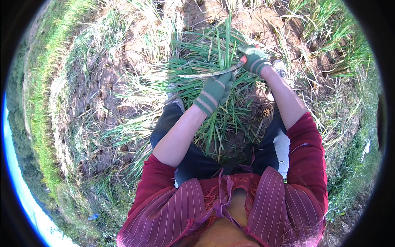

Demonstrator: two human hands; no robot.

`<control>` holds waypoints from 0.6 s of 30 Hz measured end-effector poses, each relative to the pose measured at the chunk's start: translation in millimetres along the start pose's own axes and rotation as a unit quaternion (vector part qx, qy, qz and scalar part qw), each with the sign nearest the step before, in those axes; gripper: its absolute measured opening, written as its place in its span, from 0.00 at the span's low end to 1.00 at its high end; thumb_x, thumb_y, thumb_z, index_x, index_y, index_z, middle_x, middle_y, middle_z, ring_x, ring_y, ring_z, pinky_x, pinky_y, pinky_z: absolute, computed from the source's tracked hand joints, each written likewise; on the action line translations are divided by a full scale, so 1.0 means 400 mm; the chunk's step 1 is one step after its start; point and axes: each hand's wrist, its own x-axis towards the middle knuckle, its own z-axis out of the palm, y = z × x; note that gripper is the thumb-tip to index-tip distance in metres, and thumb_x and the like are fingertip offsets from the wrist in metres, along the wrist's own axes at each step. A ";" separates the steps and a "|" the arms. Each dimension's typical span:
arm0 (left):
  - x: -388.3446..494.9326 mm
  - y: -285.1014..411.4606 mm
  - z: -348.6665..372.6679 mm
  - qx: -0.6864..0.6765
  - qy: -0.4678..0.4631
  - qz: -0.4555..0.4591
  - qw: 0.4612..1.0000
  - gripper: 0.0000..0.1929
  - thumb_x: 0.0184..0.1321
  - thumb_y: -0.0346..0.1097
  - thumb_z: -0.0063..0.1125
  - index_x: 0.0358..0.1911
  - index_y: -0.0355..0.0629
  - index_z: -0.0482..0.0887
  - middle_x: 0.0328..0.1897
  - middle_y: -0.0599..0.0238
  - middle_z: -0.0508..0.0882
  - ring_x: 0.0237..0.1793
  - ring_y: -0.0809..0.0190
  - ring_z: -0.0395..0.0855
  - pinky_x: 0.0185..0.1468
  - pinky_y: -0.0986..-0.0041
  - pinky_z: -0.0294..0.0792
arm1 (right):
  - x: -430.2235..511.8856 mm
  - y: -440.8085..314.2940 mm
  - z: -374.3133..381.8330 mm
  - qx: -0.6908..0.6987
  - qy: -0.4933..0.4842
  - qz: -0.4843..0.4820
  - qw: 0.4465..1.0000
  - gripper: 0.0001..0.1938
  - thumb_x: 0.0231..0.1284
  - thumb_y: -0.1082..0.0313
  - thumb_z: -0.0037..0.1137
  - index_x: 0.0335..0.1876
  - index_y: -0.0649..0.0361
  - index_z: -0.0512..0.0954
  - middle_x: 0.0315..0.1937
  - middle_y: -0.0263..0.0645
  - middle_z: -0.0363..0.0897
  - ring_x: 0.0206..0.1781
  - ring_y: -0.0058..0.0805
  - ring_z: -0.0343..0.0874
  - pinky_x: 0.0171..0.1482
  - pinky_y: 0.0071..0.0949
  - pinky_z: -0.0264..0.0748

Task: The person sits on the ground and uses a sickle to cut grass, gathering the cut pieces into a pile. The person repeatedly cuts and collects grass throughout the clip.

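Note:
Both hands wear green knit gloves with pale stripes. My right hand (253, 58) is closed around the orange handle of a sickle (203, 75), whose thin curved blade points left, across the top of my left hand (216, 89). My left hand is closed around the lower part of a small bunch of green leaf blades (227, 46), which stands up above the sickle blade. Beneath both hands, cut green stalks (191, 69) lie spread over the ground between my feet. The fingertips of the left hand are partly hidden.
Dry stubble and loose straw (101, 83) cover the brown soil on the left. Standing green plants (348, 52) grow at the upper right, and a tall grassy strip (43, 117) runs along the left. My shoes (175, 92) flank the cut stalks. A small blue object (93, 217) lies at the lower left.

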 end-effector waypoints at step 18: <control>-0.028 0.031 0.023 -0.037 -0.112 -0.025 0.993 0.09 0.57 0.38 0.43 0.22 0.47 0.69 0.08 0.80 0.59 0.05 0.77 0.51 0.08 0.83 0.42 | 0.013 0.374 0.016 0.119 0.148 0.157 0.969 0.08 0.46 0.64 0.48 0.33 0.52 0.75 0.25 0.45 0.76 0.32 0.41 0.76 0.35 0.31 0.71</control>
